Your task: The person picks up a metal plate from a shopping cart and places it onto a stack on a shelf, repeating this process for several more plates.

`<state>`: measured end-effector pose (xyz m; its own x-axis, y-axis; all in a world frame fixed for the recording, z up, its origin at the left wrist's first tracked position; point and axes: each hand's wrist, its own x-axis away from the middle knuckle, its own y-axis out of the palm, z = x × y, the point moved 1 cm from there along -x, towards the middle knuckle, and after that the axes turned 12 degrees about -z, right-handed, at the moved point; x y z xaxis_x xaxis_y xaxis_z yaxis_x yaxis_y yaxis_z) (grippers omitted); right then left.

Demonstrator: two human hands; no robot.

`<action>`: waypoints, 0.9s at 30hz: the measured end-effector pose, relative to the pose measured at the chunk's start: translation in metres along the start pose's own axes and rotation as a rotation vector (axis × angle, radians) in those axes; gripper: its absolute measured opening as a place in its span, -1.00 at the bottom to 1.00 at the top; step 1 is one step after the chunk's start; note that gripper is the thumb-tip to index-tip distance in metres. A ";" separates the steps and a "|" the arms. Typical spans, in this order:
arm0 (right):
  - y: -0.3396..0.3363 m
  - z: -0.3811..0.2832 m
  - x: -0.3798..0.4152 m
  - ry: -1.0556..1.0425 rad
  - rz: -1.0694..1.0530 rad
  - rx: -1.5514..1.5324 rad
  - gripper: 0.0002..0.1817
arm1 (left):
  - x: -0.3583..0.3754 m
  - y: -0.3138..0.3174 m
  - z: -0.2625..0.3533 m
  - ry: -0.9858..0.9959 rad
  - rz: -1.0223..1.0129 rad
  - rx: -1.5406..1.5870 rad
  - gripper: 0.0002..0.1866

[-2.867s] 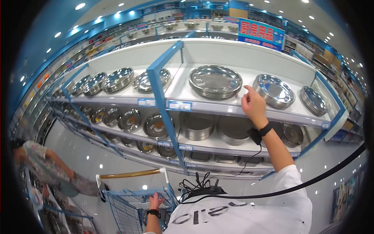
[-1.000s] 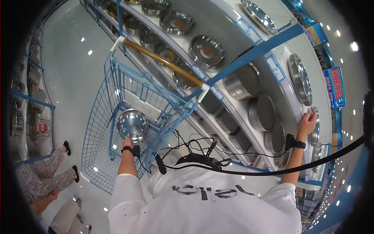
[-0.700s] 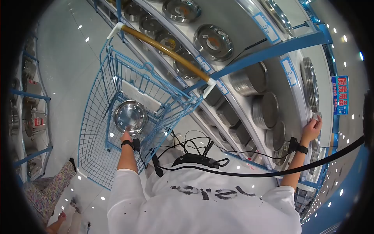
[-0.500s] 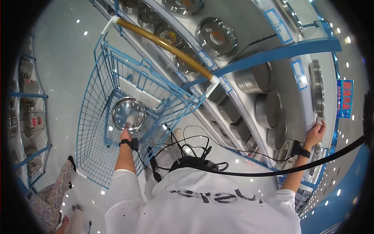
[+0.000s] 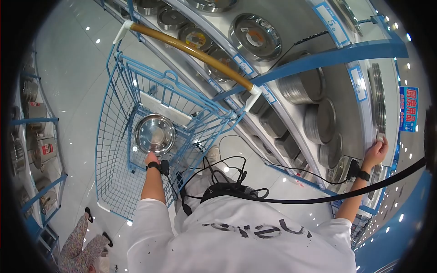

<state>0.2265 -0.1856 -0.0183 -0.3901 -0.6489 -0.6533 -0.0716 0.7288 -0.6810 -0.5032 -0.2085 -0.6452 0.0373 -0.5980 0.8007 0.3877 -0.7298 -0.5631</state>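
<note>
"One shiny metal basin (image 5: 155,134): where?"
"Just beyond the left hand (image 5: 152,158), which meets its near rim. The wire cart (image 5: 165,109) surrounds both. That hand's fingers are mostly hidden; I can't tell how closed they are or whether they grip."
"And the right hand (image 5: 376,152)?"
"Half curled at the front edge of the top shelf (image 5: 366,119), just beside a stack of metal plates (image 5: 378,98). Whether it holds anything, I can't tell."
"What's just changed?"
"The view has swung from the shelves down to the cart, and the left hand, earlier spread, is now at the basin. I'd judge attention has shifted there."
"Anyone else?"
"Another person's legs (image 5: 82,245), well apart from the left hand."
</note>
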 end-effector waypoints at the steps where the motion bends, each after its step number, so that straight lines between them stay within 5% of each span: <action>1: -0.001 0.003 -0.001 -0.003 0.001 0.002 -0.71 | -0.004 0.003 0.002 0.002 -0.001 0.003 -0.56; 6: -0.003 0.014 -0.003 -0.043 -0.016 0.023 -0.72 | -0.036 0.037 0.002 -0.559 0.390 1.659 -0.43; 7: -0.002 0.012 -0.004 -0.047 -0.015 0.026 -0.72 | -0.037 0.040 -0.002 -0.559 0.386 1.662 -0.43; 9: 0.000 0.005 -0.001 -0.001 0.009 0.036 -0.71 | -0.035 0.045 -0.012 -0.341 0.283 1.147 -0.47; 13: 0.000 -0.007 0.001 0.039 0.015 0.140 -0.69 | -0.039 0.049 -0.023 -0.132 0.276 1.127 -0.58; 14: 0.000 -0.009 0.001 0.024 0.023 0.132 -0.69 | -0.042 0.048 -0.018 -0.128 0.283 1.144 -0.58; 16: 0.001 -0.012 0.001 0.034 0.020 0.180 -0.69 | -0.025 0.029 -0.001 -0.411 0.318 1.696 -0.59; 20: -0.001 -0.007 0.000 -0.002 0.013 0.240 -0.69 | -0.001 0.003 0.020 -0.479 0.361 1.994 -0.62; 25: -0.002 -0.004 -0.001 0.002 0.023 0.242 -0.69 | -0.008 0.015 0.009 -0.439 0.339 1.959 -0.66; 27: -0.003 -0.005 0.000 0.025 0.011 0.302 -0.67 | -0.014 0.024 -0.011 -0.308 0.050 1.813 -0.75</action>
<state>0.2219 -0.1863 -0.0146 -0.4121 -0.6328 -0.6556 0.2081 0.6351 -0.7438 -0.5047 -0.2212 -0.6728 0.1448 -0.3783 0.9143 0.7720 0.6211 0.1348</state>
